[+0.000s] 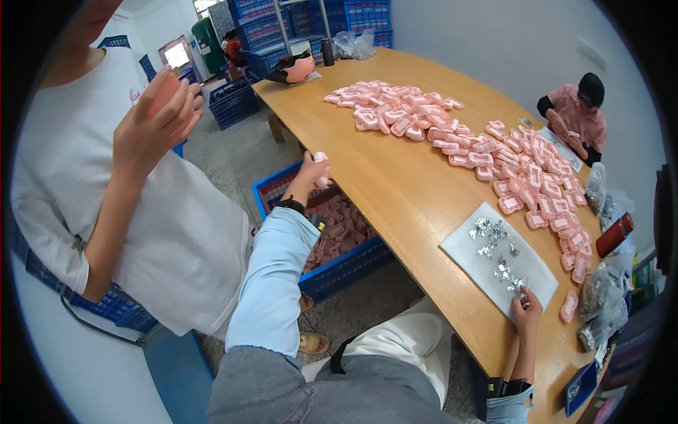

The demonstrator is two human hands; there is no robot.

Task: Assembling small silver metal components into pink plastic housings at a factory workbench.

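My left hand (308, 177) is closed round a small pink plastic part (322, 169), over the blue crate (339, 272) beside the table's left edge. Many similar pink parts (335, 220) lie inside that crate. At the right, my right hand (526, 311) rests at the edge of a white board (462, 244), its fingers pinched on a thin metal tool (527, 284), whose exact kind is too small to make out. Little silver metal pieces (487, 230) are scattered over the board, some just beside the fingertips.
A long heap of pink parts (522, 173) runs across the wooden table (395, 205). One person (141, 233) stands close on my left; another (583, 116) works at the far right. Clear bags (604, 297), a dark red bottle (614, 235) and a blue tray (580, 387) line the right side.
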